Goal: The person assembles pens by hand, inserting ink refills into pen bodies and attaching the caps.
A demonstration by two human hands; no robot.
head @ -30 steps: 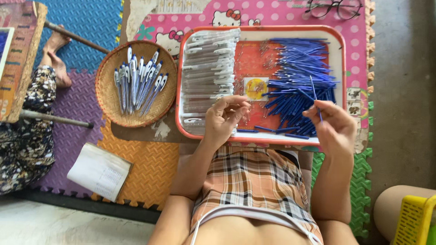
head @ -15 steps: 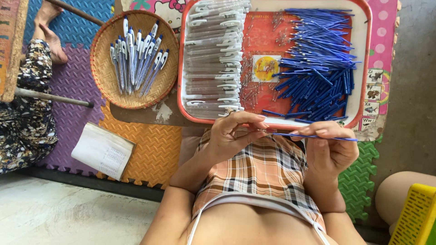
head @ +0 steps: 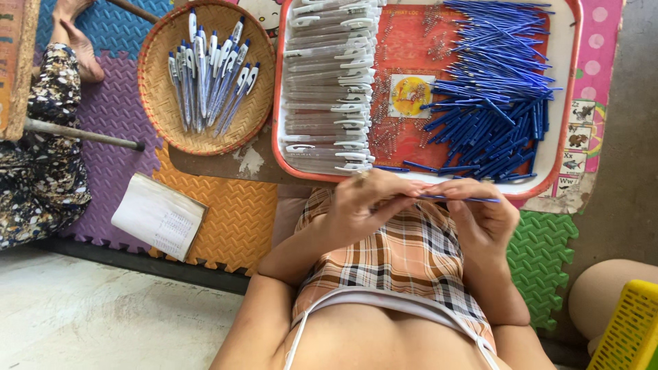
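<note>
Head view: left hand (head: pixel 367 205) and right hand (head: pixel 480 216) fingers pinch a thin blue refill (head: pixel 460 199), light, bendy, best held mid-shaft.

A small square label (head: pixel 410 95) lies on the red floor of the tray (head: pixel 569 103), in the far middle of the scene; it is white with a yellow round picture inside. At the right edge of the mat there are small picture cards (head: pixel 577 137), pale squares with animal drawings, one below another. On the left, near the orange mat, a paper sheet (head: pixel 159 216) lies tilted; it is white and rectangular, with small print which is too small to read.
</note>
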